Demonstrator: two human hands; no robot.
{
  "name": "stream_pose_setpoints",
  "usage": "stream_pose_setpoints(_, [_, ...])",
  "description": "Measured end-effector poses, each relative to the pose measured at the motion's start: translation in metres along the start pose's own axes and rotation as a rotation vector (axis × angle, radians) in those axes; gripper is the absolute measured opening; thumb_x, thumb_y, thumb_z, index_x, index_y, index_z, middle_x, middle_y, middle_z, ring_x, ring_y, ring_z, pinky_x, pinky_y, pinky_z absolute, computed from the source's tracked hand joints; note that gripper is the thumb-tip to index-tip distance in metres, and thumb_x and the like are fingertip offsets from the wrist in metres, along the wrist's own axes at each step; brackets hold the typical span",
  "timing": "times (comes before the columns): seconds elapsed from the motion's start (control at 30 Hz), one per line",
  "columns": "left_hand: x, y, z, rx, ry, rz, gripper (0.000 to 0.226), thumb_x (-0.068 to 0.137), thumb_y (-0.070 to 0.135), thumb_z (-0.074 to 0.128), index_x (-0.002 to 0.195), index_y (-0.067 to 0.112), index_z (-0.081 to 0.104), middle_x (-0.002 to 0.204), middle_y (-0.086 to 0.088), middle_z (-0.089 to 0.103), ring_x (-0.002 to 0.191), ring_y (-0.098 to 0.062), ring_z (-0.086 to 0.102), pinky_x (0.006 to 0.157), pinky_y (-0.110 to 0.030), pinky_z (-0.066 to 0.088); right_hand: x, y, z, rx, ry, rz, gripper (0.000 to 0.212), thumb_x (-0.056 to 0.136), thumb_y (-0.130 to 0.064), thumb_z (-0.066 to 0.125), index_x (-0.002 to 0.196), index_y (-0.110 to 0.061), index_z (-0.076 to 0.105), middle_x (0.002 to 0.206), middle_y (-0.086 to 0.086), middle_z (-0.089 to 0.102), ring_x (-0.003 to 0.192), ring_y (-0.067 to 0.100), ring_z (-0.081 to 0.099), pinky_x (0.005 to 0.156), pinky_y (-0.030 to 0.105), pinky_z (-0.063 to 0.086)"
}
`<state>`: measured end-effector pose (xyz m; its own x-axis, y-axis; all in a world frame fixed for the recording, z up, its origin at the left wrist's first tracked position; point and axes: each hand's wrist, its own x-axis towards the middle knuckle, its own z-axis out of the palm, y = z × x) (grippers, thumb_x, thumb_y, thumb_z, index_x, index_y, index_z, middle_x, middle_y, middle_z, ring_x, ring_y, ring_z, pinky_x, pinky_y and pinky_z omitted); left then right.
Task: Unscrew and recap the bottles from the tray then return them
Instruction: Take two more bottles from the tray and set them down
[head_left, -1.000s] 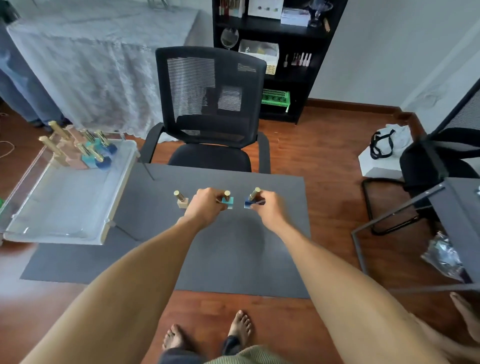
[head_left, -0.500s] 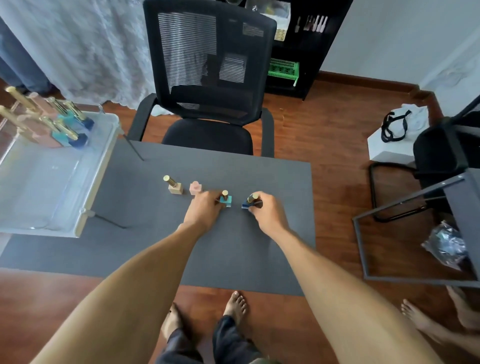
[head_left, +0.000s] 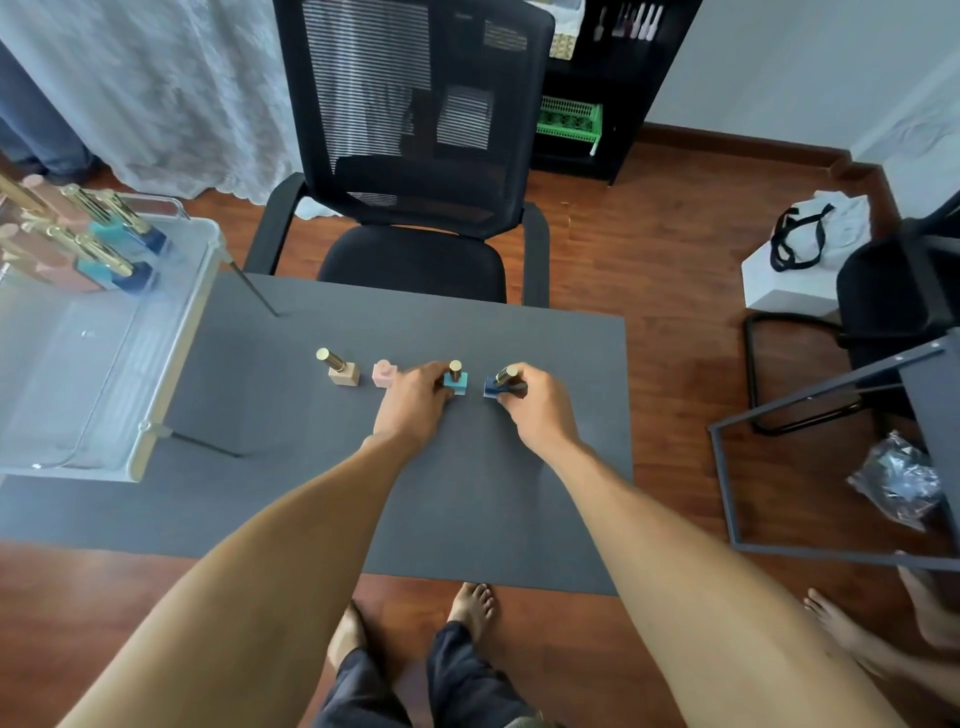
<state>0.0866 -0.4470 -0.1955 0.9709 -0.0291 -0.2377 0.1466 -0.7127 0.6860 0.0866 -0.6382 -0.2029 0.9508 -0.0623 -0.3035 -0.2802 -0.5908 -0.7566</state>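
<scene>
L hand (head_left: 415, 402) grips teal square bottle (head_left: 456, 383); R hand (head_left: 537, 410) grips navy bottle (head_left: 493, 387).

Desk (head_left: 467, 493) bare near side of bottle row; tray (head_left: 171, 364) blocks left edge, chair (head_left: 421, 171) behind; gaps between bottles look tight.

- My table (head_left: 311, 493) is plain dark grey.
- Bottles in front of me: beige bottle (head_left: 344, 373), pink bottle (head_left: 384, 374), teal bottle (head_left: 457, 383), navy bottle (head_left: 492, 387).
- Gold caps (head_left: 324, 355).
- Black mesh chair (head_left: 415, 130).
</scene>
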Motion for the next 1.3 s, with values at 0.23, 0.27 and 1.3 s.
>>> stream_pose_setpoints(0.23, [0.003,-0.003,0.002,-0.031,-0.036,-0.038,0.034,0.095,0.006,0.063,0.127,0.015,0.059,0.109,-0.009,0.070,0.102,-0.031,0.063,0.092,-0.046,0.053,-0.003,0.001,0.000,0.010,0.009,-0.018,0.037,0.089,-0.005,0.075,0.123,-0.016,0.068,0.105,-0.003,0.072,0.096,0.022,0.069,0.091,0.038,0.056])
stream_pose_setpoints(0.27, [0.002,-0.003,0.001,-0.043,-0.046,-0.046,0.039,0.094,0.006,0.064,0.131,0.016,0.057,0.113,-0.008,0.070,0.105,-0.030,0.064,0.094,-0.046,0.053,-0.003,0.001,-0.001,0.013,0.008,-0.014,0.045,0.088,-0.004,0.076,0.130,-0.016,0.065,0.108,-0.002,0.071,0.098,0.022,0.068,0.092,0.037,0.055])
stream_pose_setpoints(1.3, [-0.095,-0.073,-0.149,0.400,-0.040,0.063,0.035,0.096,0.033,0.055,0.129,0.025,0.064,0.124,-0.004,0.068,0.108,-0.033,0.063,0.082,-0.038,0.047,-0.116,-0.097,0.083,-0.138,0.195,0.038,0.005,0.093,-0.016,0.060,0.097,-0.018,0.063,0.096,0.002,0.072,0.087,0.030,0.065,0.071,0.034,0.051])
